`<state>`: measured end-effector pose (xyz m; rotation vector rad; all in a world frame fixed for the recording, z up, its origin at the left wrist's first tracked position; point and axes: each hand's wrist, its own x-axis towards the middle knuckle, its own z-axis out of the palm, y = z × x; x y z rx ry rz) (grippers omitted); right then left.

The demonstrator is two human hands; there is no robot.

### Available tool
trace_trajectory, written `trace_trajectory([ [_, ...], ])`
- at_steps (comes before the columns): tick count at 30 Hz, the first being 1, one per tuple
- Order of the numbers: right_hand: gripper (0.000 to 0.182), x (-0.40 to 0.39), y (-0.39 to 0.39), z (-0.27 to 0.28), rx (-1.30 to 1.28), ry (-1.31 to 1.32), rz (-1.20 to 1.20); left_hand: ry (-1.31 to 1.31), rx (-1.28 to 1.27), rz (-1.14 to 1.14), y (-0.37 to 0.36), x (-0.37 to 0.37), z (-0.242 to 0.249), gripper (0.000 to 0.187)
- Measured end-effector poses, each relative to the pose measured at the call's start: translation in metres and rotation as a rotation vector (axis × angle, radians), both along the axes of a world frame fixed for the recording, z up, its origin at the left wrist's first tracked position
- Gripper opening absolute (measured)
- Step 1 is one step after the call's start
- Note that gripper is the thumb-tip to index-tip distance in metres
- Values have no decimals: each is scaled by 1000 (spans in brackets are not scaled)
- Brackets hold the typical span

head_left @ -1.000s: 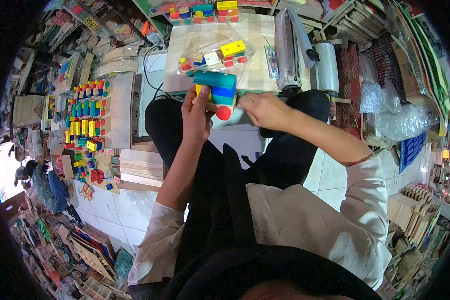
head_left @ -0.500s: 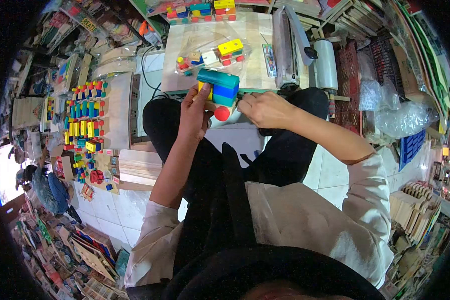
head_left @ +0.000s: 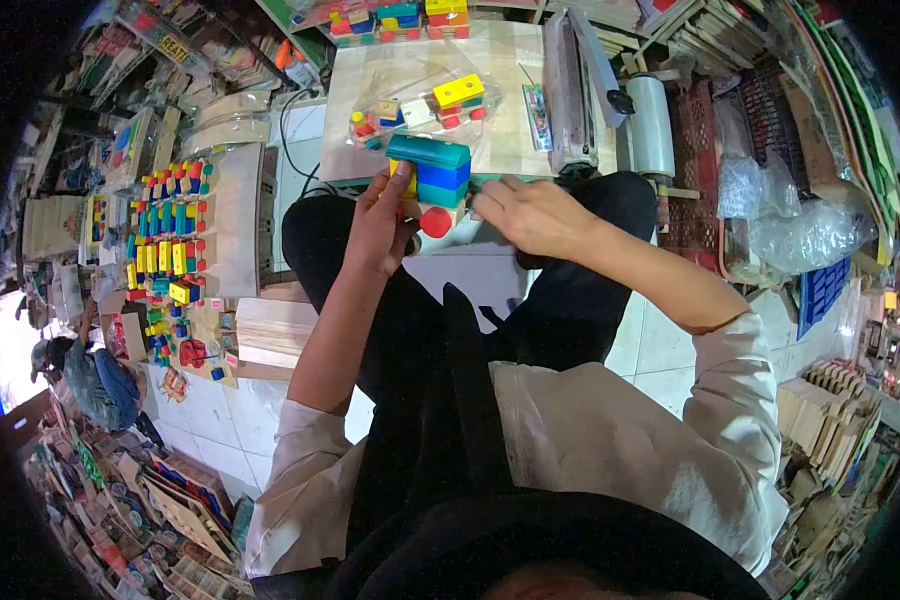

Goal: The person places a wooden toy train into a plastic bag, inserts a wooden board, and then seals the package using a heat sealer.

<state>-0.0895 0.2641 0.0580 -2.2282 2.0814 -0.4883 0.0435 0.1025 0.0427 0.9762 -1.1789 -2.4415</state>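
My left hand [head_left: 380,212] is closed around one side of a wooden toy train car [head_left: 442,180], thumb against its yellow block. Teal and blue blocks are stacked on the car, topped by a rounded teal piece, and a red wheel [head_left: 436,222] faces me. At the car's right end, my right hand [head_left: 530,213] has its fingers bent and pressed together; whatever they pinch is hidden. Beyond both hands, a clear plastic bag [head_left: 410,85] with more toy train cars lies on the wooden table [head_left: 370,60].
A long sealer-like device [head_left: 573,100] stands on the table's right, beside a white roll [head_left: 652,125]. Rows of colourful toy cars [head_left: 175,258] fill a board at left. Further left a person [head_left: 98,385] is bent down. Red crates [head_left: 695,200] stand at right.
The toy train car has shifted slightly left and away from me with my left hand. My right hand stays at its right end, moved slightly left too.
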Motion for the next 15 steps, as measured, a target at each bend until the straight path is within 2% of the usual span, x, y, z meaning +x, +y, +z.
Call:
trace_trajectory([
  [3, 14, -2, -4, 0, -15, 43, 41, -17, 52, 13, 1, 0, 4, 31],
  [5, 14, 2, -5, -6, -43, 40, 65, -15, -9, 11, 1, 2, 2, 28],
  [6, 14, 9, -6, -16, -51, -169, -34, -15, -8, 11, 6, 1, 1, 28],
  [7, 14, 12, -7, -21, -60, -377, -134, 64, -221, 70, 14, 1, 0, 27],
  [8, 14, 13, -6, -20, -60, -376, -135, 142, -432, 131, 18, 1, -2, 27],
  [9, 15, 14, -6, -20, -19, -469, -166, 139, -429, 131, 19, 1, -7, 27],
  [11, 17, 16, -4, -19, 63, -655, -228, 229, -819, 176, 20, 2, -14, 27],
  [12, 18, 15, -5, -18, 103, -745, -255, 228, -821, 180, 17, 2, -12, 27],
  [14, 22, 19, -4, -19, 193, -939, -308, 34, -197, 68, 9, 10, -3, 28],
  [15, 10, 17, -2, -21, -67, -383, -147, 33, -126, 52, 4, 11, -5, 30],
])
